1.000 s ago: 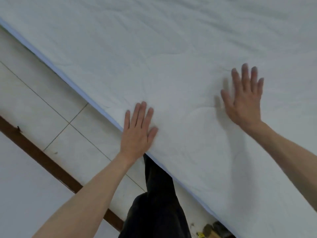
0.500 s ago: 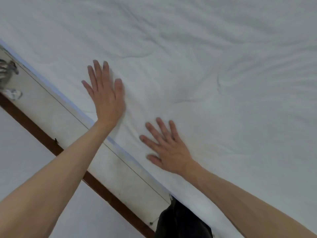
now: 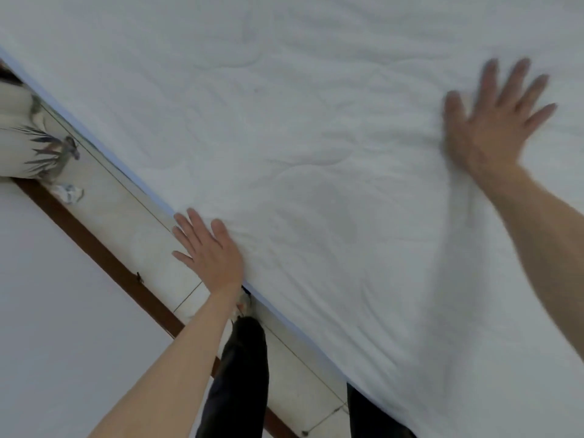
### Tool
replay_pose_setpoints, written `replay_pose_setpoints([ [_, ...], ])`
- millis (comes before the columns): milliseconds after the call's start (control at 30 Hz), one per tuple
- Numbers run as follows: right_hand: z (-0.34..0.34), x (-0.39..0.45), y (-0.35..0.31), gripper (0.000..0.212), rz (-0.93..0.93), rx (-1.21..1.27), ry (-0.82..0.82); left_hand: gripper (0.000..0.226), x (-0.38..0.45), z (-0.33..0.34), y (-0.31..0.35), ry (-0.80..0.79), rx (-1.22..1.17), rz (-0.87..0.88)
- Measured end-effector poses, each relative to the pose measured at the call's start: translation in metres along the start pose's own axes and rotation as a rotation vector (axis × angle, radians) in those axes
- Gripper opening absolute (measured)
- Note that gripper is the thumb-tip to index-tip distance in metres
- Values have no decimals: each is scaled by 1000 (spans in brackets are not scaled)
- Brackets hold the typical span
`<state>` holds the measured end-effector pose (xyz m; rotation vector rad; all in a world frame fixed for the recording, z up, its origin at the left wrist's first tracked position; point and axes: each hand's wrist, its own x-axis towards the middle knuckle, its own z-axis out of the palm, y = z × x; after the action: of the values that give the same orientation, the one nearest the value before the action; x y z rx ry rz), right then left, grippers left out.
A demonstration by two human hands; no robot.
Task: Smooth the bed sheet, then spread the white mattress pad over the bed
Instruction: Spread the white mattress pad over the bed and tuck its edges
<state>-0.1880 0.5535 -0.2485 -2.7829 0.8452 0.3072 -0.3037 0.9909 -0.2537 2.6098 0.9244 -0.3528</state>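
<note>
A person's right hand (image 3: pixel 493 121), blurred in motion, has swept from beside the left to the upper right of the frame, fingers spread flat on the quilted white mattress pad (image 3: pixel 316 137) covering the bed. The left hand (image 3: pixel 210 248), fingers released and straight, presses its edge at lower centre. Smoothing looks nearly done; faint creases remain.
</note>
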Motion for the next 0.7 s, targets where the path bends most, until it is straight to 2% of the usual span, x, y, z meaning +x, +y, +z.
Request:
replay_pose_setpoints([
  [100, 39, -65, -111, 84, -326, -116, -35, 66, 64, -31, 6, 44, -67, -24],
  [167, 71, -131, -174, 82, -648, -115, -70, 68, 114, -52, 21, 67, -72, 127],
  [267, 102, -215, -230, 81, -971, -119, -157, 67, 181, -63, 58, 64, 7, 489],
  [367, 107, -234, -246, 75, -1040, -144, -195, 64, 238, -60, 82, 29, 225, 1011],
  [400, 102, -228, -247, 73, -1028, -145, -180, 63, 257, -60, 80, 33, 277, 1140],
  [467, 83, -197, -248, 70, -898, -153, -104, 61, 290, -66, 65, 56, 281, 1214],
  [533, 58, -147, -252, 70, -589, -151, -18, 61, 318, -79, 41, 75, 227, 1140],
  [633, 27, -64, -284, 76, -26, -71, -14, 61, 357, -106, -3, 54, 225, 953],
  [700, 25, -25, -328, 80, 171, 5, -37, 63, 384, -126, -27, 15, 230, 831],
])
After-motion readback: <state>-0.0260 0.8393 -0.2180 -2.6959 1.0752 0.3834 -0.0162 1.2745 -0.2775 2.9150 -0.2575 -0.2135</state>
